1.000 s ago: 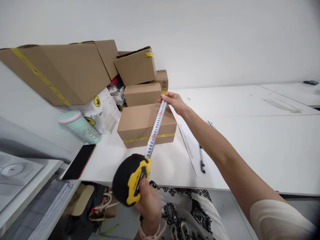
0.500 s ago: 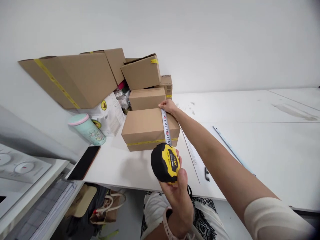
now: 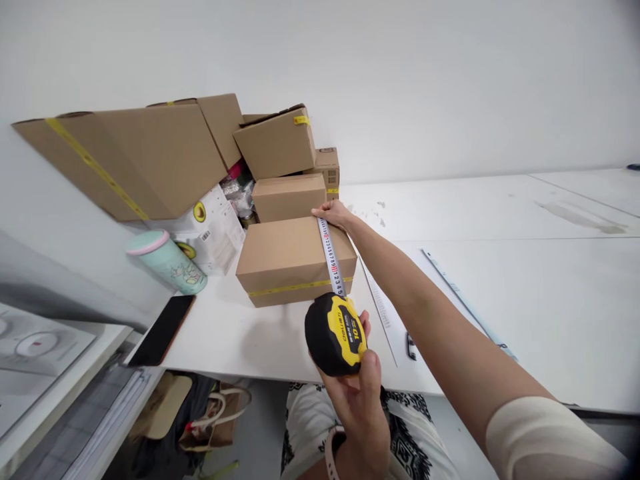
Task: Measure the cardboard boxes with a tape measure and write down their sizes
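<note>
My left hand (image 3: pixel 357 400) is wrapped around the case of a black and yellow tape measure (image 3: pixel 336 335), held in front of a closed cardboard box (image 3: pixel 283 250). From the case, the pulled-out tape blade (image 3: pixel 330 257) runs across the top of this box, near its right end. Reaching across from the right, my right hand (image 3: pixel 334 212) pinches the blade's far end at the box's back top edge. My fingers hide the tip of the blade. Yellow tape crosses the front of the box.
Behind stand more cardboard boxes (image 3: pixel 273 143), with a large one (image 3: pixel 165 153) leaning left. A mint tumbler (image 3: pixel 173 263) and a dark phone (image 3: pixel 163 330) lie left on the white table (image 3: pixel 260 333). Right are a printed sheet (image 3: pixel 383 313), a black clip-like item (image 3: pixel 411 347) and a pale blue strip (image 3: pixel 465 300).
The tape measure case has shifted slightly down and right, with a little more blade showing. My right hand stays at the box's back edge. The whole view has turned slightly.
</note>
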Motion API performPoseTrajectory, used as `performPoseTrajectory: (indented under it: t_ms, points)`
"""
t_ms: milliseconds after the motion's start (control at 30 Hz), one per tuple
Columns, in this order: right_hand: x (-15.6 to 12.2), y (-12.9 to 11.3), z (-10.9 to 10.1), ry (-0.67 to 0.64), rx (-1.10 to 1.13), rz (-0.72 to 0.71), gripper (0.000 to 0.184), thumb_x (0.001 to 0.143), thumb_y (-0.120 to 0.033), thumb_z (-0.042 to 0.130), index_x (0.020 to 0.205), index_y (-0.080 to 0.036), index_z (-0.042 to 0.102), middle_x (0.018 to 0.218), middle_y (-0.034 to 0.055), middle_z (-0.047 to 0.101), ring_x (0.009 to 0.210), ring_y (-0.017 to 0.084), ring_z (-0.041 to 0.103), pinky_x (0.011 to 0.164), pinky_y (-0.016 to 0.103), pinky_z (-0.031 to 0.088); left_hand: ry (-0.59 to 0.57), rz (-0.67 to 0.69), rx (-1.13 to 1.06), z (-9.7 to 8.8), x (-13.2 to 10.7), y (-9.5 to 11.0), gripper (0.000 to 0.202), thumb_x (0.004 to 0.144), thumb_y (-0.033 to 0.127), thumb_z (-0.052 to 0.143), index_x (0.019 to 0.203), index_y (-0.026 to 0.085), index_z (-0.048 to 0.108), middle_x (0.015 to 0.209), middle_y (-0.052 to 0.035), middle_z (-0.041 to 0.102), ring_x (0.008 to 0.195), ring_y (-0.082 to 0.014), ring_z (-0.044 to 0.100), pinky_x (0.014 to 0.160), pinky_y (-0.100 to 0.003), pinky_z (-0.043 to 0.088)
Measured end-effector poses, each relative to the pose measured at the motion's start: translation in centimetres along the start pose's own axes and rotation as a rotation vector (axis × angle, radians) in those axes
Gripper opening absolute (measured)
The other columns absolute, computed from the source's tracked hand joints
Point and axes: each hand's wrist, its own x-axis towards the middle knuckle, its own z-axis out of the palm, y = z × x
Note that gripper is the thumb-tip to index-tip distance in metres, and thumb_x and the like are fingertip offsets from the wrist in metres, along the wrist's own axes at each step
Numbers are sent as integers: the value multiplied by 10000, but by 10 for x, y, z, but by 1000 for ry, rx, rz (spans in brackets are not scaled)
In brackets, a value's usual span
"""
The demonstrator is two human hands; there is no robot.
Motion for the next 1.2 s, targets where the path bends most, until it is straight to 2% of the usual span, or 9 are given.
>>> performPoseTrajectory:
  t_ms: [333,433,533,667,733,833,967,1100,1200]
  points:
    - [-6,-4,0,23,-15,10,370,775,-318,834,559,-207,554,603,0,560,611,148,499,657,325,435,8,26,79,1,3,1,638,831,380,832,1414,297,586,1259,-136,751,1209,-337,708,1024,-482,607]
    - [-3,-3,2,50,-29,10,352,794,-302,807,565,-196,562,615,4,572,640,150,521,669,313,432,49,49,90,6,9,7,553,798,360,849,1304,269,644,1181,-125,774,1082,-323,763,925,-447,644]
    - [-6,-8,-5,152,51,-67,378,897,-419,697,616,-187,597,694,31,624,714,162,572,721,310,454,110,95,72,1,19,20,438,772,353,837,1173,250,695,1065,-82,791,872,-278,795,754,-373,654]
    - [-30,-13,-36,357,375,-211,500,961,-670,489,886,-211,672,988,71,732,920,186,666,813,315,506,138,210,32,-29,48,50,319,746,328,766,1055,256,737,951,-12,781,749,-245,759,701,-398,641]
    - [-52,-4,-52,407,488,-183,496,958,-681,469,969,-228,672,1049,77,746,963,190,681,830,326,522,121,295,5,-49,67,71,366,724,307,725,1091,294,724,1080,9,767,931,-281,749,820,-464,643]
    - [-93,25,-63,429,516,-20,335,920,-536,574,918,-218,678,1011,80,760,903,186,675,803,332,535,91,428,23,-79,97,102,474,706,286,658,1178,323,684,1204,19,728,1210,-310,657,1065,-534,551]
    - [-142,67,-47,266,443,244,87,780,-295,708,809,-219,678,902,68,749,788,173,641,751,335,530,54,500,63,-109,132,126,458,694,308,624,1150,283,657,1238,-4,707,1301,-311,601,1167,-534,459]
    - [-169,80,-18,170,448,296,83,685,-197,722,748,-227,676,835,53,733,761,191,646,741,363,529,91,308,18,-126,162,123,471,637,350,675,1095,243,653,1205,-38,725,1279,-321,617,1104,-476,491]
    - [-179,73,-4,104,460,286,119,672,-177,700,770,-240,679,877,43,744,822,213,673,791,389,540,113,174,-18,-129,176,111,497,634,346,685,1115,225,658,1158,-63,743,1262,-337,621,1072,-511,496]
